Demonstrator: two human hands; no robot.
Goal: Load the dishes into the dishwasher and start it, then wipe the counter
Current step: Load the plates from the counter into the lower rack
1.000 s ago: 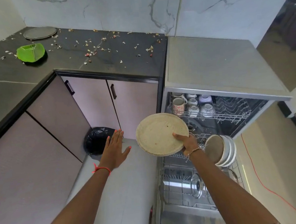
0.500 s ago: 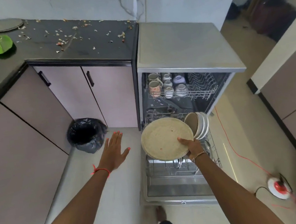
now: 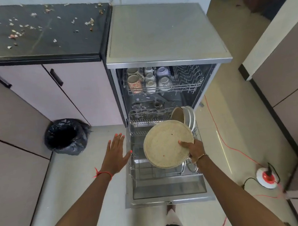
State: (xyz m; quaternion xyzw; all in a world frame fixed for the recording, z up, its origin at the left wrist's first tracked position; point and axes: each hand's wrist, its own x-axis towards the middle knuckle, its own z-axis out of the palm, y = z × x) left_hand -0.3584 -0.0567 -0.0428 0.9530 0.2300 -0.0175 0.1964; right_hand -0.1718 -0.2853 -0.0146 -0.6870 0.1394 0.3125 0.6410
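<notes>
Beige plate [image 3: 168,144]: held tilted, face up, over the right half of the pulled-out lower rack [image 3: 149,165], just in front of the standing dishes [image 3: 185,116] at the rack's back right corner; not yet in the tines.
Change: a second ago the plate was higher, by the left edge of the dishwasher [image 3: 164,33]; it has come down and rightward, over the rack.
Meaning: loading looks to be at the placing stage; the next move probably calls for turning the plate on edge and slotting it beside the standing dishes.
Right hand [image 3: 193,147]: pinches the plate's near right rim, thumb on its face, other fingers underneath and hidden; arm stretched forward and down.
Left hand [image 3: 116,152]: holds nothing, palm down, fingers straight and slightly spread, hovering beside the rack's left edge.
Tabletop [image 3: 45,31]: scattered with crumbs; wiping not yet done.
</notes>
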